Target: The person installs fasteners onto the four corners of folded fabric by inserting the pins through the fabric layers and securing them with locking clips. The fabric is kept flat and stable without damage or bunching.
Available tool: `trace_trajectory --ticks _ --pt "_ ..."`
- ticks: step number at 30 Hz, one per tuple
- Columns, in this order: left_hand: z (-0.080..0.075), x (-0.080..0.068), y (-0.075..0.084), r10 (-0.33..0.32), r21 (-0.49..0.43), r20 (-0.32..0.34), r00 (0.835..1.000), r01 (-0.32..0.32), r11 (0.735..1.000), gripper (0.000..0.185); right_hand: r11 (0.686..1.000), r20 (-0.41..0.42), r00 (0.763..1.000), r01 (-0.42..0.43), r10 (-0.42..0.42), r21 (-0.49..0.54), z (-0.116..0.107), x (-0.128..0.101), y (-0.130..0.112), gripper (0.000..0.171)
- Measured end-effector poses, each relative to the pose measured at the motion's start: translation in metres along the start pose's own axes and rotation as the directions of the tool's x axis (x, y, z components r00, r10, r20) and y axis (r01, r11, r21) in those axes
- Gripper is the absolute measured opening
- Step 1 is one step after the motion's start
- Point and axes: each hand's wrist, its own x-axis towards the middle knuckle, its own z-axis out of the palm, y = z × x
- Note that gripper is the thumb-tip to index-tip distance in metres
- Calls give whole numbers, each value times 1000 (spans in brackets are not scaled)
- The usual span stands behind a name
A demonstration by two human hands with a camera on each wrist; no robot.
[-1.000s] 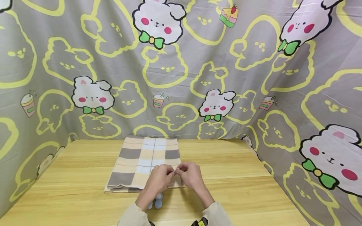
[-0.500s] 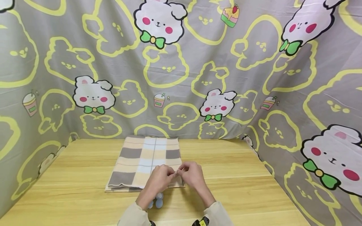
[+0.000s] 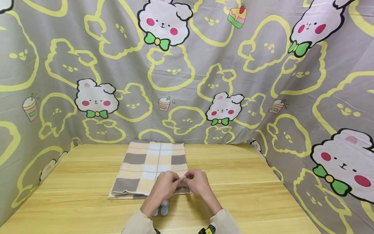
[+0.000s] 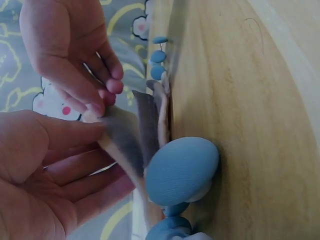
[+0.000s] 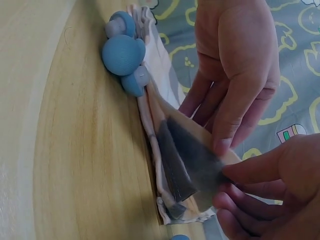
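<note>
A folded checked cloth (image 3: 152,162) in beige, grey and pale blue lies on the table. My left hand (image 3: 166,184) and right hand (image 3: 198,182) meet at its near right corner. Between thumbs and fingers, both pinch the raised top layer (image 4: 122,132), which stands up off the grey layers below. In the right wrist view, my right hand (image 5: 270,185) grips the corner from one side and my left hand (image 5: 237,65) from the other. Blue round-capped, mushroom-like pieces (image 5: 122,55) sit on the table by the cloth's near edge, partly behind my left forearm in the head view.
The wooden table (image 3: 242,195) extends around the cloth. A grey curtain (image 3: 187,71) with rabbit prints hangs at the back and both sides. Further small blue caps (image 4: 158,56) show beyond the cloth in the left wrist view.
My hands have drawn slightly apart, and a little more of the pinched cloth corner shows between them. The rest of the cloth and the blue pieces stay put.
</note>
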Motion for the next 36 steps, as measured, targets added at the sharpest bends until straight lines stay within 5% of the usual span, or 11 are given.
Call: trace_trajectory --ticks 10,19,27,36 --pt "-1 2 -3 7 -5 -79 997 -8 1000 14 999 -29 1000 3 -2 49 -6 3 0 5" --pt "-6 3 -4 -43 13 -143 989 46 999 7 996 -115 989 -90 90 4 -31 8 14 6" --pt "-7 5 -6 -54 6 -143 988 55 998 6 978 -34 983 -184 181 -98 -42 5 29 11" --pt "-6 4 -6 -65 -2 -140 988 65 998 7 964 97 971 -202 221 -171 -35 4 40 38"
